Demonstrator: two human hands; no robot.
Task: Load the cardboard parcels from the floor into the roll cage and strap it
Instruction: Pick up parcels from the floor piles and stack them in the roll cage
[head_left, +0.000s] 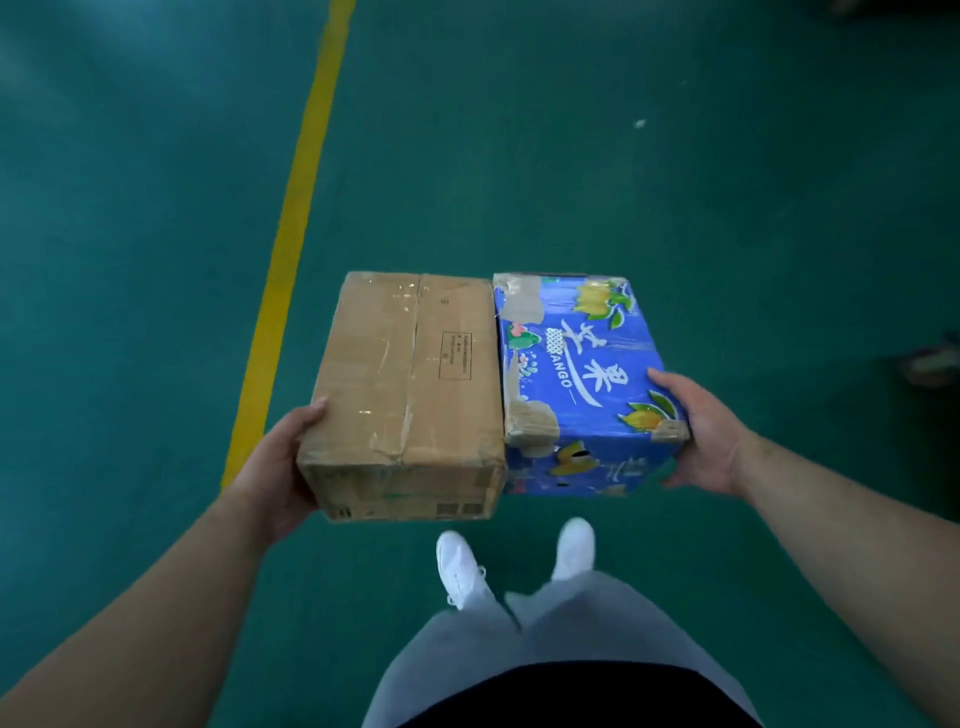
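Two parcels are held side by side in the air in front of my body, their inner sides pressed together. The plain brown cardboard box (410, 395) with clear tape is on the left. My left hand (283, 457) grips its near left corner, thumb on the top edge and fingers hidden underneath. The blue printed mango box (582, 379) is on the right. My right hand (698, 434) holds its near right corner, thumb on top and fingers under the side. The roll cage is out of view.
Green floor (675, 182) lies all around, with a yellow painted line (298, 218) running away on the left. My white shoes (462, 566) and grey trousers show below the boxes. A dark blurred object (935, 361) sits at the right edge.
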